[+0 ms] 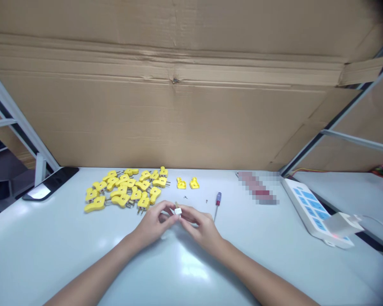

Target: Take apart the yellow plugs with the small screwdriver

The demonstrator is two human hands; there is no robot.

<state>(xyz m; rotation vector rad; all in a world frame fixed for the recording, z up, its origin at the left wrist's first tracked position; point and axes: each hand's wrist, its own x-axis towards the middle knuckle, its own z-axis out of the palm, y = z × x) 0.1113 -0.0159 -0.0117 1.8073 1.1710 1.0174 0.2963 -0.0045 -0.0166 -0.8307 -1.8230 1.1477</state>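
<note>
Between the fingertips of both hands is a small white plug core point(178, 211) with what looks like a metal prong at its top. My left hand point(155, 224) pinches it from the left, and my right hand point(206, 231) grips it from the right. Fingers hide part of the piece. Just beyond my hands lie two open yellow plug shell halves point(181, 183), side by side. Tiny dark screws point(185, 197) rest on the table in front of them. A screwdriver point(218, 199) with a purple and red handle lies beside my right hand.
Several yellow plugs point(124, 189) are heaped on the left of the white table point(83, 255). A black phone-like slab point(51, 183) sits at the far left. On the right is a white power strip point(315, 212) with a charger point(343, 225). A cardboard wall point(191, 123) closes the back.
</note>
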